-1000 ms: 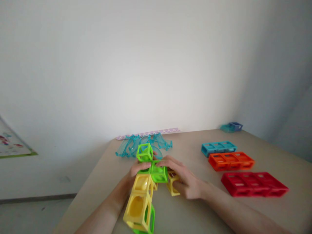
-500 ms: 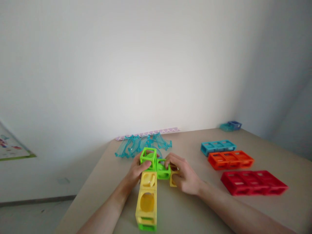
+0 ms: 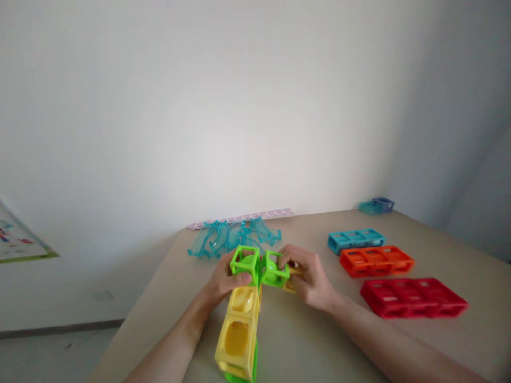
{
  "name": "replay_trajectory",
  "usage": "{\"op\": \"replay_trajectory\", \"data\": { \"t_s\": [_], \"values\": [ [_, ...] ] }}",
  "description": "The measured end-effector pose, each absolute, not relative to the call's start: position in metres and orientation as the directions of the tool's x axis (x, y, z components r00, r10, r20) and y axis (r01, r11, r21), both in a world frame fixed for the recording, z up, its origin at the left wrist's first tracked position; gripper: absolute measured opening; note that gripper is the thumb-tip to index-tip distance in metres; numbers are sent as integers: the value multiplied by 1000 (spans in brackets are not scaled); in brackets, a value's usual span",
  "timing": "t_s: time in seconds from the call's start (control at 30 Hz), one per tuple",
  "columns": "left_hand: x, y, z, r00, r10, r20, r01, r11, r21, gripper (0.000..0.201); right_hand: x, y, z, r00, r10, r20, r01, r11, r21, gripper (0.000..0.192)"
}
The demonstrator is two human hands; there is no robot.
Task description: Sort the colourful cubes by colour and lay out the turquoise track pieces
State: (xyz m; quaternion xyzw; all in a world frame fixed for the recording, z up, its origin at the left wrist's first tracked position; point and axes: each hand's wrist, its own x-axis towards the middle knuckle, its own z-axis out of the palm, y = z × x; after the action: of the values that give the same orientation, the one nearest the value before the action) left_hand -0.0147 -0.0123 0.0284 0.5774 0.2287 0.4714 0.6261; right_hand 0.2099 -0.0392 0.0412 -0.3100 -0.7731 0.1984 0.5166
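A chain of hollow plastic cubes lies on the tan table (image 3: 303,346). My left hand (image 3: 223,281) grips a green cube (image 3: 244,263) at the far end of a row with two yellow cubes (image 3: 238,334) and a green one below them. My right hand (image 3: 309,276) holds a second green cube (image 3: 273,270) joined to a small yellow cube (image 3: 293,279) that its fingers mostly cover. The two green cubes touch side by side, lifted a little off the table.
Clear teal track pieces (image 3: 231,239) lie behind the hands near the wall. To the right lie a blue frame (image 3: 356,239), an orange frame (image 3: 376,260) and a red frame (image 3: 413,298). Small blue pieces (image 3: 377,205) sit in the far corner. The table's left edge runs close to my left arm.
Both hands have shifted slightly right and lifted the green cubes. The right hand has tilted its green and yellow cubes against the left one. The yellow row has swung a little.
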Motion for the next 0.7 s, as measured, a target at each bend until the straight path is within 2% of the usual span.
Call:
{"op": "replay_trajectory", "data": {
  "t_s": [0.13,0.2,0.33,0.47,0.7],
  "values": [
    [-14,-15,26,479,842,250,-386,-53,921,42,210,-45,45,-278,610,742,196,792,-578,34],
    [-13,-16,26,468,844,263,-373,-82,924,40,209,-47,46,-284,593,754,195,805,-560,39],
    [-11,-17,28,418,851,318,-254,-226,940,40,207,-49,47,-231,630,741,282,772,-569,51],
    [-9,-20,31,371,871,323,-192,-268,944,39,204,-52,48,-158,661,733,369,728,-578,55],
    [-4,-24,27,378,894,240,-236,-158,959,43,196,-59,52,-11,620,784,419,715,-560,57]
  ]
}}
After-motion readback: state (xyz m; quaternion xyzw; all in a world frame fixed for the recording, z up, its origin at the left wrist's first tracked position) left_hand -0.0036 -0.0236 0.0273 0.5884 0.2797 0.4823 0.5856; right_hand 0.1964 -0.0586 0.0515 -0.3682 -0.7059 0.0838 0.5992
